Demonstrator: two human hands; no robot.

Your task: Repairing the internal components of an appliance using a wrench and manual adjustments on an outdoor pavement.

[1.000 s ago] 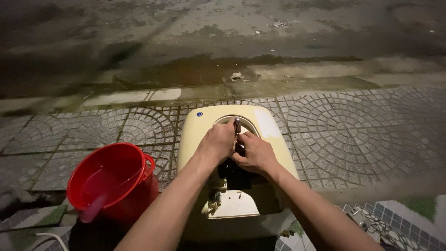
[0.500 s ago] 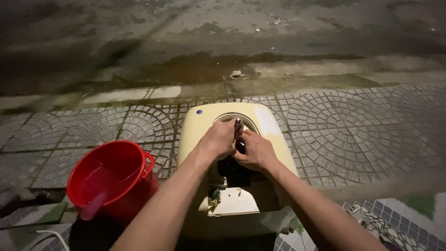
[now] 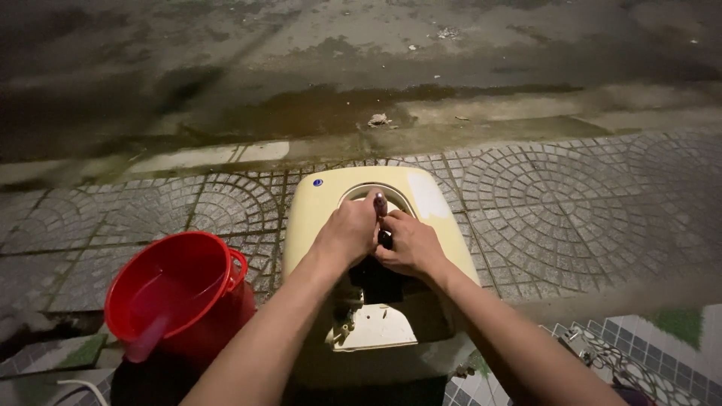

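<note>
Head view: both hands' grip closed on an upright tool (image 3: 380, 204) over the cream appliance (image 3: 323, 218), long axis pointing away.

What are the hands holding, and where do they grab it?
Both the left hand and right hand grip a small dark tool by its lower part, over the cream appliance.

on patterned paving stones (image 3: 571, 203), the left hand (image 3: 350, 231) and right hand (image 3: 410, 244) grip a dark-handled tool (image 3: 381, 210) over a cream-yellow appliance casing (image 3: 320, 218), beside a red bucket (image 3: 177, 293).
</note>
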